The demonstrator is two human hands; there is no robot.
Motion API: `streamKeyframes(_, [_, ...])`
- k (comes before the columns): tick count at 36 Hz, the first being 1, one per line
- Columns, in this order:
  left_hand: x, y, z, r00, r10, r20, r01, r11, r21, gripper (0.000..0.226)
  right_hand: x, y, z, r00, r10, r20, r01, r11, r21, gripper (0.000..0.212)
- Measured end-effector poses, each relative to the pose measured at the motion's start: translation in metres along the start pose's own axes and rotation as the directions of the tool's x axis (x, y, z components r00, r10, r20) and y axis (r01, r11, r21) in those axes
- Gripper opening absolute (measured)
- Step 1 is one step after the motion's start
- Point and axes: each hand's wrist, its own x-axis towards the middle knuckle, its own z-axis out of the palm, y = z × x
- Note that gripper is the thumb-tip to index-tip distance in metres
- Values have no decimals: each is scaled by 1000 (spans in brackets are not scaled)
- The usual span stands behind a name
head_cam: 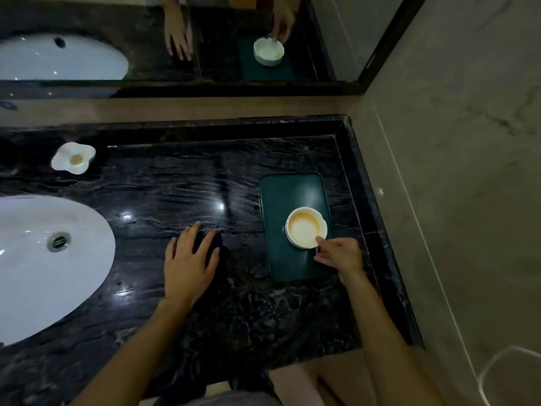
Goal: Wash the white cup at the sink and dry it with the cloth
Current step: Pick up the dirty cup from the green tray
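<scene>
The white cup, yellowish inside, stands upright on a dark green tray at the right of the black marble counter. My right hand is at the cup's near side, with forefinger and thumb pinched around its handle, which they hide. My left hand lies flat with fingers spread on a dark cloth spread on the counter, between the tray and the sink. The white oval sink with its metal drain is at the left; no tap is in view.
A white flower-shaped dish sits behind the sink. A mirror along the back wall reflects the hands and the cup. A pale marble wall closes the counter's right end. A white wire frame shows at the bottom right.
</scene>
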Motion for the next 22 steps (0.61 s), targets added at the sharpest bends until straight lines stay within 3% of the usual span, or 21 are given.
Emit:
streamKeyframes(9, [1,2,0,999,-24,-30,24,1000,-9,57,4,-5,5,998,19,62,-26,994,108,10])
streamKeyframes(16, [-2,6,-8,999,-38,-7,38,999,12,58,3,-2,7,998,12,56,-21,988,156,35])
streamKeyframes(22, [-5,8,-18,997,-68,-25,68,997,-27,56,-6,-7,6,998,-16,57,7,987,162,43])
